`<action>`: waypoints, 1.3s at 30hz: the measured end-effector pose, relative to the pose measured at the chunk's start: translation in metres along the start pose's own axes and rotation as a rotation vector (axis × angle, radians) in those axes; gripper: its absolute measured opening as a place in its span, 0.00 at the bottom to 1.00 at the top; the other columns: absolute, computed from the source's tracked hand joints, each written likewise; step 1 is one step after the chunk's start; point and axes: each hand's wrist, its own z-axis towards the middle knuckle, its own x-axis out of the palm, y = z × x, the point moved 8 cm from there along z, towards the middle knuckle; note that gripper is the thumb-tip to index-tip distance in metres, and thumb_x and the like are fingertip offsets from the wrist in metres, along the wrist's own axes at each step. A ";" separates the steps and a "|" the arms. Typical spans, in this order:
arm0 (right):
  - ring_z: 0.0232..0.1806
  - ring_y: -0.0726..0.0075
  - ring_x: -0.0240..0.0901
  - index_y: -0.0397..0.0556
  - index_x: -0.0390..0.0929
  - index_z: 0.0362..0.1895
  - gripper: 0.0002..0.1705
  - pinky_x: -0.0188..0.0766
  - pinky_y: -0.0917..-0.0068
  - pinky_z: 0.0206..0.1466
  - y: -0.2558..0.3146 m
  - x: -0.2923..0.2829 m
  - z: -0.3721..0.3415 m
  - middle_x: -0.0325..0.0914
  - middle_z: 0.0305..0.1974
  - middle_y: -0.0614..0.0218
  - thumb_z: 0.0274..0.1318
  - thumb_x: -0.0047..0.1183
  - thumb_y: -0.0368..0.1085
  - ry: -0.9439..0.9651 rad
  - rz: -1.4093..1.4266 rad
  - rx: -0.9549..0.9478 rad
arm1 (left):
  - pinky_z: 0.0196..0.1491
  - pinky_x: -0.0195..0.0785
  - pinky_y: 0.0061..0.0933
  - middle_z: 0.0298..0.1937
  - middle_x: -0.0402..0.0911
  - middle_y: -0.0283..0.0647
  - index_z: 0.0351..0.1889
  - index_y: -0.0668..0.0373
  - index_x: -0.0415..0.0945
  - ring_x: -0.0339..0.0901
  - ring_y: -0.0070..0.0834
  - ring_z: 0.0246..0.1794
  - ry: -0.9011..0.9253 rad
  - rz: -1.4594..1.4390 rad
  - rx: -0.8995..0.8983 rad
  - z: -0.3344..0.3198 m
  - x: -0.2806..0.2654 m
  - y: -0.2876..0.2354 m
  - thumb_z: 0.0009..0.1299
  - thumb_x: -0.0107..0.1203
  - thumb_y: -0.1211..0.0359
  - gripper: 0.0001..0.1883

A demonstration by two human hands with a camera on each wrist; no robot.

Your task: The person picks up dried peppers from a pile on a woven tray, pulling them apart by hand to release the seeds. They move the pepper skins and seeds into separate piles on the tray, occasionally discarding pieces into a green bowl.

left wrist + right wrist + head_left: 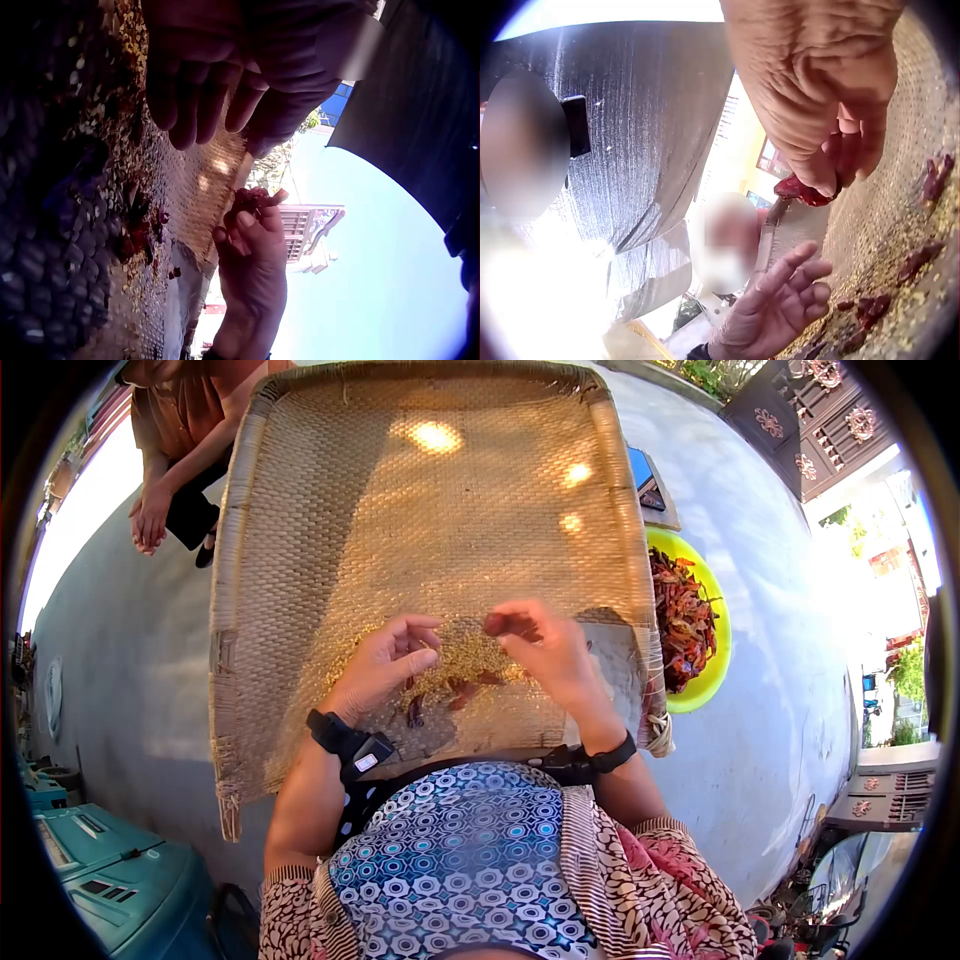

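My right hand (555, 660) pinches a dried red chili (804, 191) between thumb and fingertips, held up over a large woven tray (480, 520). Opposite it, my left hand (375, 672) hovers above the same tray with fingers loosely bent and nothing in them. Beneath both hands lies a spread of yellow chili seeds (470, 650). A few dark red chili pieces (874, 309) are scattered among the seeds, near the tray's close edge. In the left wrist view, the held chili (251, 199) looks crumpled and partly covered by the fingers.
A yellow-green basin (716, 670) full of dried red chilies (685, 615) stands right of the tray. Behind it lies a flat blue-and-dark object (645, 478). Another person (190, 420) is at the far left, hands together. A teal container (125, 870) sits at the lower left.
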 end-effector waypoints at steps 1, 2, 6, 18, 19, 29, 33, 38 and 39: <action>0.40 0.79 0.76 0.45 0.76 0.50 0.18 0.73 0.80 0.44 -0.002 -0.028 -0.001 0.81 0.41 0.68 0.53 0.56 0.24 -0.126 -0.112 -0.011 | 0.47 0.69 0.19 0.41 0.77 0.30 0.54 0.59 0.72 0.74 0.17 0.41 -0.019 -0.017 0.006 0.000 -0.002 0.000 0.70 0.58 0.67 0.16; 0.41 0.79 0.76 0.45 0.76 0.50 0.18 0.73 0.80 0.46 -0.006 -0.059 -0.003 0.81 0.42 0.68 0.53 0.56 0.25 -0.249 -0.223 -0.021 | 0.47 0.69 0.19 0.42 0.77 0.30 0.54 0.59 0.72 0.74 0.16 0.41 -0.010 -0.022 0.008 0.001 -0.002 0.001 0.70 0.58 0.67 0.16; 0.38 0.69 0.78 0.46 0.78 0.47 0.17 0.75 0.75 0.46 -0.007 -0.173 -0.022 0.80 0.39 0.64 0.49 0.56 0.24 -0.641 -0.586 -0.076 | 0.47 0.69 0.21 0.43 0.78 0.32 0.54 0.59 0.73 0.75 0.18 0.41 0.038 -0.012 0.008 0.004 -0.002 0.011 0.71 0.56 0.67 0.15; 0.67 0.48 0.59 0.48 0.66 0.63 0.36 0.63 0.54 0.63 -0.128 -0.343 -0.128 0.68 0.61 0.53 0.53 0.61 0.47 -0.959 -0.900 0.427 | 0.47 0.69 0.21 0.44 0.78 0.33 0.52 0.59 0.73 0.75 0.19 0.41 0.046 0.008 -0.027 0.003 0.000 0.009 0.72 0.55 0.68 0.13; 0.66 0.49 0.61 0.48 0.65 0.63 0.35 0.65 0.53 0.62 -0.148 -0.343 -0.149 0.69 0.61 0.54 0.54 0.60 0.47 -1.027 -0.573 0.561 | 0.47 0.69 0.21 0.44 0.78 0.33 0.52 0.59 0.73 0.75 0.19 0.41 0.048 0.006 -0.026 0.003 0.000 0.010 0.72 0.55 0.68 0.12; 0.52 0.58 0.77 0.48 0.68 0.58 0.22 0.79 0.61 0.55 -0.248 -0.264 -0.178 0.78 0.52 0.61 0.58 0.53 0.33 -0.555 1.016 0.543 | 0.46 0.68 0.21 0.43 0.79 0.32 0.52 0.59 0.73 0.74 0.17 0.41 0.104 0.044 -0.010 0.003 0.003 0.013 0.72 0.55 0.67 0.12; 0.49 0.58 0.79 0.47 0.69 0.54 0.22 0.81 0.63 0.53 -0.270 -0.279 -0.189 0.79 0.48 0.62 0.52 0.50 0.26 -0.682 1.007 0.546 | 0.46 0.68 0.20 0.43 0.79 0.31 0.51 0.59 0.74 0.74 0.17 0.42 0.117 0.041 -0.016 0.004 0.002 0.015 0.72 0.55 0.67 0.12; 0.43 0.62 0.81 0.50 0.71 0.48 0.19 0.83 0.61 0.49 -0.272 -0.293 -0.212 0.80 0.43 0.66 0.50 0.49 0.26 -0.843 1.005 0.524 | 0.48 0.69 0.20 0.43 0.77 0.31 0.51 0.61 0.73 0.74 0.16 0.42 0.122 0.054 -0.036 0.004 0.002 0.013 0.72 0.55 0.70 0.12; 0.43 0.61 0.80 0.50 0.71 0.49 0.19 0.82 0.61 0.49 -0.269 -0.296 -0.217 0.80 0.43 0.66 0.50 0.49 0.26 -0.866 0.983 0.513 | 0.48 0.69 0.20 0.42 0.77 0.31 0.51 0.62 0.74 0.74 0.16 0.42 0.123 0.053 -0.028 0.005 0.001 0.016 0.72 0.55 0.69 0.12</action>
